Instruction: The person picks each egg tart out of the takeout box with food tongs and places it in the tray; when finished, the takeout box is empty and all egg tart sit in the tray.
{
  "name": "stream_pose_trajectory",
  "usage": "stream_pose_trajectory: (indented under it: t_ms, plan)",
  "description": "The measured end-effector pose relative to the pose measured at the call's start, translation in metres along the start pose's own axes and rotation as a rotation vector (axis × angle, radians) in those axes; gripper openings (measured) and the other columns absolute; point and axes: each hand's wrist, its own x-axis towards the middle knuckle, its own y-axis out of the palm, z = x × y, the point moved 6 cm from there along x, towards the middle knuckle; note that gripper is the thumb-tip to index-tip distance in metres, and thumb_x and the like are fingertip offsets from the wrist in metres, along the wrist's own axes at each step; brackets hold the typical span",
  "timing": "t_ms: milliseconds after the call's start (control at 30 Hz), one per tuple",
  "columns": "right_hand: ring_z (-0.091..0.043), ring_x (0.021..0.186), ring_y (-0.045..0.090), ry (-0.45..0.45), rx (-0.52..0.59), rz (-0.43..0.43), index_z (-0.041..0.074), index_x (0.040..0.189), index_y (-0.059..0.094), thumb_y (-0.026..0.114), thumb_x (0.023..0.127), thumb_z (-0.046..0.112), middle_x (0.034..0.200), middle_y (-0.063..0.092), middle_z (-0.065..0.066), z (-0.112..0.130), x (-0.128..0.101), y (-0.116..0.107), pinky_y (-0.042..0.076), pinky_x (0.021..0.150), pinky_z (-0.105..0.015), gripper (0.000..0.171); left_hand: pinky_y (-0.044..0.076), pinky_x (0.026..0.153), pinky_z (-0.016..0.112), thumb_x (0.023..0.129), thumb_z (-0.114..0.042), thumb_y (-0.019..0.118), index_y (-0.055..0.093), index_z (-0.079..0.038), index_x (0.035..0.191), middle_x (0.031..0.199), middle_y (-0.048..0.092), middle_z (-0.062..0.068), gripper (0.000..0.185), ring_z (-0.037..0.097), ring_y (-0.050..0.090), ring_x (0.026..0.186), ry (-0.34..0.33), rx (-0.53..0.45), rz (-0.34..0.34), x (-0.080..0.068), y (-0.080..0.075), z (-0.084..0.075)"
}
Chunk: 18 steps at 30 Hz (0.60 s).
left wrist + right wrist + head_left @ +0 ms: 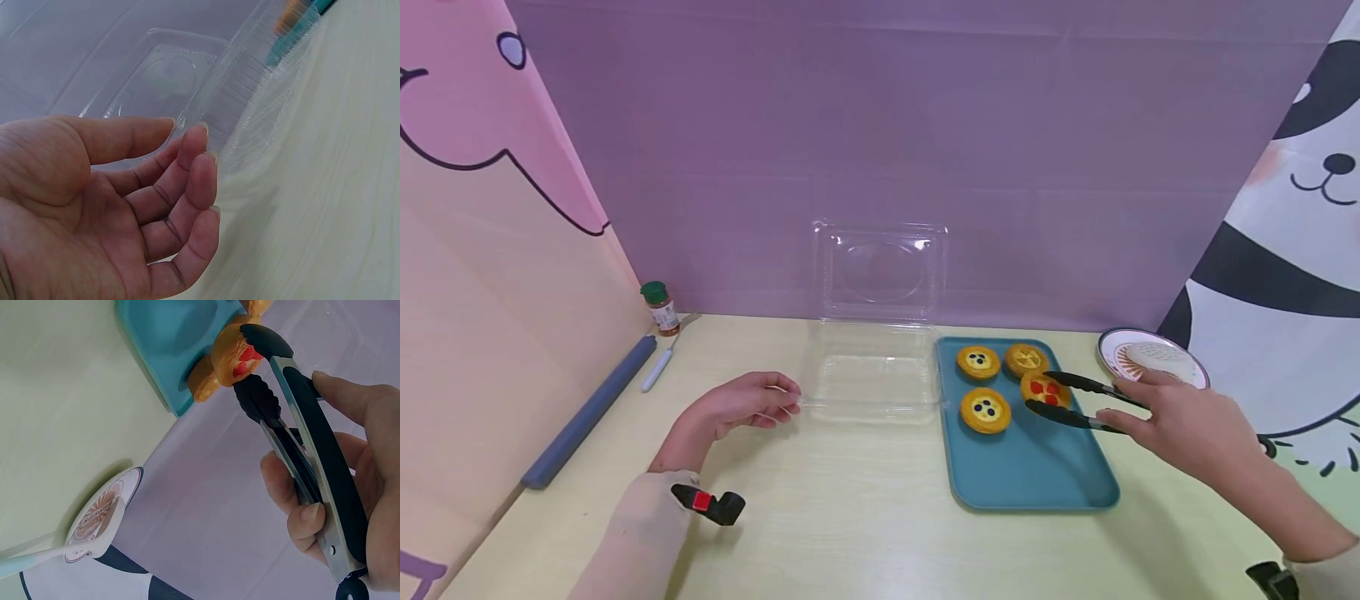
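Note:
My right hand (pixel 1195 425) grips black-and-silver tongs (pixel 319 462). Between the tong tips is an egg tart with red topping (pixel 1045 390), which appears raised above the blue tray (pixel 1037 479). Three more tarts sit on that tray: two with dark dots, a front one (pixel 986 410) and a back one (pixel 978 362), and one with a yellow wedge pattern (pixel 1027 358). Beside the left edge of a clear plastic clamshell box (pixel 872 379), my left hand (pixel 748 404) has its fingers loosely bent, holding nothing. Whether its fingertips touch the box is unclear. The box's lid (pixel 880 267) stands raised at the back.
At the right back is a patterned plate (pixel 1123 342) with a white slotted utensil (pixel 1161 360) on it. Along the left side are a green-capped jar (pixel 662 310), a light-handled tool (pixel 658 369) and a long blue-grey bar (pixel 591 412). A purple backdrop (pixel 880 108) closes off the rear.

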Motion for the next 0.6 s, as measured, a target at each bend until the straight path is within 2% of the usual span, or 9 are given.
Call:
stream_pose_trajectory:
  t_ms: [200, 367, 600]
  plan:
    - [-0.046, 0.109, 0.065, -0.048, -0.037, -0.056, 0.017, 0.124, 0.072, 0.065, 0.086, 0.063, 0.131, 0.064, -0.023, 0.006, 0.0, 0.005, 0.051, 0.056, -0.055, 0.061, 0.053, 0.086, 0.031, 0.102, -0.023, 0.056, 0.049, 0.004, 0.132, 0.113, 0.067, 0.012, 0.041, 0.021, 0.064, 0.096, -0.002, -0.004, 0.001, 0.0, 0.001, 0.0]
    - [-0.044, 0.107, 0.067, -0.087, -0.057, -0.04, 0.014, 0.119, 0.073, 0.067, 0.085, 0.064, 0.123, 0.069, -0.021, 0.01, 0.003, 0.01, 0.052, 0.057, -0.051, 0.061, 0.053, 0.085, 0.032, 0.102, -0.022, 0.056, 0.05, 0.004, 0.132, 0.113, 0.068, 0.012, 0.04, 0.02, 0.064, 0.095, 0.002, -0.003, -0.004, -0.001, 0.001, -0.001]
    - [-0.039, 0.103, 0.069, -0.124, -0.047, -0.029, 0.012, 0.118, 0.074, 0.068, 0.085, 0.062, 0.114, 0.073, -0.017, 0.013, 0.009, 0.013, 0.056, 0.067, -0.05, 0.06, 0.053, 0.085, 0.031, 0.102, -0.021, 0.055, 0.049, 0.005, 0.132, 0.117, 0.067, 0.016, 0.04, 0.021, 0.064, 0.096, 0.007, -0.006, -0.003, 0.0, 0.001, -0.001]
